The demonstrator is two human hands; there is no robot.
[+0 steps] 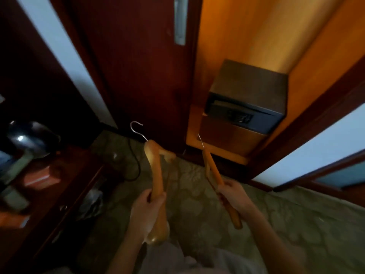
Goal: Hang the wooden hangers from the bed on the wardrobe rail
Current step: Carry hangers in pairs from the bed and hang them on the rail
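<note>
— Over the patterned carpet (197, 194), low centre: two wooden hangers, one per hand, well apart from each other.
— Left one?
— Left hanger (156, 175) clasped round its lower arm by the left hand (147, 206), fingers wrapped shut; metal hook (136, 129) aimed at 11 o'clock.
— Right one?
— Right hanger (214, 175) seen edge-on, pinched in the closed fingers of the right hand (232, 194); hook towards 12.
— Beyond?
— At 1 o'clock, a dark safe (246, 99) inside the open, lit wardrobe (256, 36). At 9 o'clock, a kettle (29, 139), blurred.
</note>
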